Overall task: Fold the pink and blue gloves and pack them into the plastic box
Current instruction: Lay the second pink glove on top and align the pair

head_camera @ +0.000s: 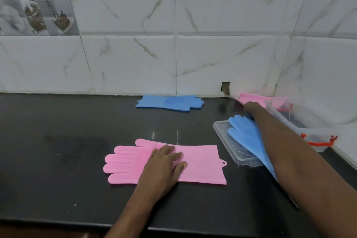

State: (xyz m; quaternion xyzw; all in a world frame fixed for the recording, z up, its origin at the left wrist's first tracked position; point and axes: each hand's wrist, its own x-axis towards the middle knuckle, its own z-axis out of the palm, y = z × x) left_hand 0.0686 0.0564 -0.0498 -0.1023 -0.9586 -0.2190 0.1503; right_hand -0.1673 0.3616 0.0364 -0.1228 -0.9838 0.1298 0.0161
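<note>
A pink glove (201, 162) lies flat on the black counter, fingers pointing left. My left hand (164, 162) rests flat on its palm area with the fingers spread. My right hand (252, 107) reaches to the back right corner and grips the edge of a second pink glove (270, 99), which hangs over the clear plastic box (316, 133) with red handles. A blue glove (245, 133) lies across the clear lid (226, 137), partly under my right forearm. Another blue glove (170, 102) lies flat against the wall.
The black counter (67, 150) ends at a tiled wall behind and on the right. A small hole (225, 88) shows in the wall tile near the corner. The counter's front edge runs along the bottom of the view.
</note>
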